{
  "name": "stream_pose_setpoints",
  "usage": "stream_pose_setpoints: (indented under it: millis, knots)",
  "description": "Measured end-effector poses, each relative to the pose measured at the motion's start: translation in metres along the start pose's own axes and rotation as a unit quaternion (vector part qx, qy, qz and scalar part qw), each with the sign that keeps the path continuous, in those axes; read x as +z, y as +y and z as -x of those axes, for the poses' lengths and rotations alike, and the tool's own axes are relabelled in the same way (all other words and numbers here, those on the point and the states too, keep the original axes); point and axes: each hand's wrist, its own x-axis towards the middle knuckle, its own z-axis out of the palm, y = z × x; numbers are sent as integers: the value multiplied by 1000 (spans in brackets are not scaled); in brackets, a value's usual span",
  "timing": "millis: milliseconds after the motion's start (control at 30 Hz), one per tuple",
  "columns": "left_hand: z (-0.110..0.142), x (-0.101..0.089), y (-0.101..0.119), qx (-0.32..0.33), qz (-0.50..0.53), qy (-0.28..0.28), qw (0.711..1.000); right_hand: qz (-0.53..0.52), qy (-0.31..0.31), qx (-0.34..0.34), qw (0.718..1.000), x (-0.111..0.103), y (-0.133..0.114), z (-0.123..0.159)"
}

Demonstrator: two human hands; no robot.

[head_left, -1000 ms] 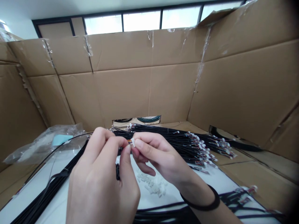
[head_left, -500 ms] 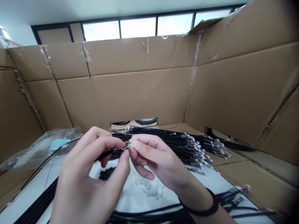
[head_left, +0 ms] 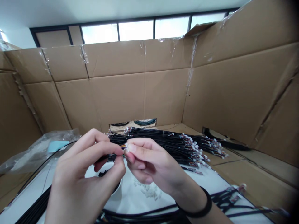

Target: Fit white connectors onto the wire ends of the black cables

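Note:
My left hand (head_left: 86, 171) pinches the thin coloured wires (head_left: 122, 146) of a black cable between thumb and forefinger. Against it, my right hand (head_left: 149, 158) grips a small white connector housing (head_left: 126, 147) in its fingertips. Orange wire shows at the connector, while the other wire ends are mostly hidden by my fingers. Below the hands, a pile of loose white connector housings (head_left: 149, 189) lies on the white tabletop (head_left: 130, 202). Partly behind my left hand stands a white bowl (head_left: 116, 193) with small black pieces in it.
A thick bundle of black cables (head_left: 158, 140) with white connector ends lies at the back. More black cables (head_left: 140, 216) run along the front and left. A clear plastic bag (head_left: 35, 149) rests at left. Cardboard walls (head_left: 116, 96) enclose the table.
Both hands have shifted slightly left in view. My left thumb has closed in against the forefinger on the wires beside the connector. The right hand keeps its pinch.

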Motion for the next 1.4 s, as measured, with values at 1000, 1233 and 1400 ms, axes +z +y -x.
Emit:
stream_pose_setpoints:
  millis: [1000, 1233, 1400]
  knots:
    - [-1, -16, -9, 55, -31, -109, 992, 127, -4, -43, 991, -3, 0, -1]
    - [-2, -20, -9, 32, -46, -115, 992, 126, 8, -38, 991, -3, 1, -2]
    - [-4, -19, -10, -16, 3, -130, 991, 110, 2, -43, 993, -6, 1, -3]
